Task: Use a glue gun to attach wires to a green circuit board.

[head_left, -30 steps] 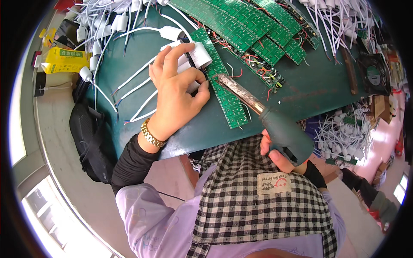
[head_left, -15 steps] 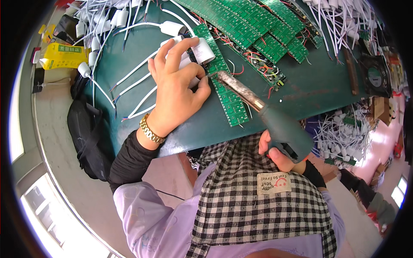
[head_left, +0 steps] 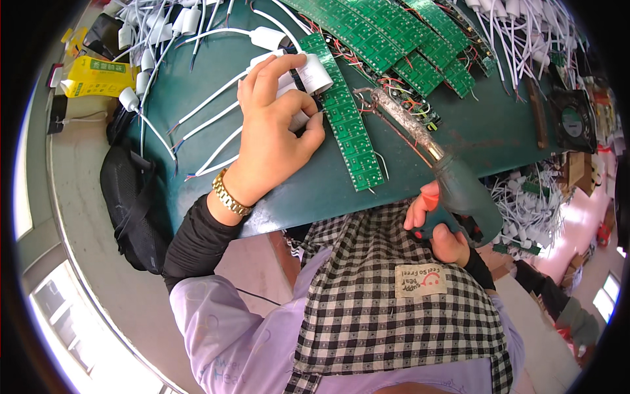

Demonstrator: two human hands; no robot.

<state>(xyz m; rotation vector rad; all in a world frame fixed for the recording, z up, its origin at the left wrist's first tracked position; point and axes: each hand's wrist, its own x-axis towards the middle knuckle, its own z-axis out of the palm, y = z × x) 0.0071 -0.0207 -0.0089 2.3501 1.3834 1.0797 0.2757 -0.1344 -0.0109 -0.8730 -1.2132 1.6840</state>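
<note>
My right hand (head_left: 446,236) is wrapped round the dark green handle of a soldering gun (head_left: 469,197), a finger at its red trigger. The gun's scorched metal barrel points up and left, its tip just right of a narrow green circuit board strip (head_left: 351,141). Above that strip's left edge, my left hand (head_left: 279,125) has thumb and a finger pinched together; what lies between them is too small to make out. Its upper fingers rest against a white cylindrical cap (head_left: 315,73) with a white cable. More white caps and cables lie partly hidden beneath this hand.
Stacked green circuit boards (head_left: 394,39) with loose wires lie at the far side. White cabled caps heap up at the far left (head_left: 157,29) and far right (head_left: 525,26). A yellow pouch (head_left: 98,75) and black bag (head_left: 131,210) are left; a small fan (head_left: 572,121) is right.
The soldering gun has moved right and slightly toward me, its tip leaving the spot by my left fingertips. My left hand has shifted only slightly right.
</note>
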